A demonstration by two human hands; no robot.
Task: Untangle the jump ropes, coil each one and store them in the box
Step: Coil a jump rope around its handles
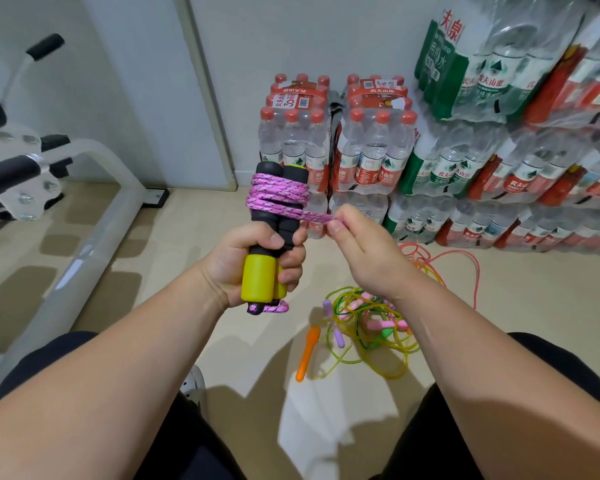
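L hand (257,258) grips both handles (258,278) of the purple rope (278,199), fingers + thumb curled round them at mid-length. Handles sit side by side, upright, black foam ends up, yellow sections below the fist. Rope is wound in several turns round the upper black parts, above the L thumb. Short rope loop (276,309) sticks out under the handles' bottom ends.

R hand (364,251) is just right of the handles and pinches a doubled strand of the same rope btw thumb and forefinger. Its other fingers are loosely curled and hold nothing. Strand runs taut from the wraps to the pinch, sloping slightly down to the right. Hands are near each other, apart.

Bundle is held in the air above the person's lap, in front of the water bottle packs (371,147).

On the floor (187,244), below the R wrist: tangle of thin ropes (371,327), yellow-green + green cords mixed w/ pink handles. Orange handle (307,355) lies at the tangle's left edge, purple handle (337,336) just beside it. Coral-pink rope (465,261) loops out toward the bottle stacks, partly hidden by the R forearm.

Bkgd: packs are shrink-wrapped, stacked along the wall, higher on the right. White-frame exercise machine (49,188) w/ black pads on the left. White shoe (194,386) shows btw L forearm and leg.
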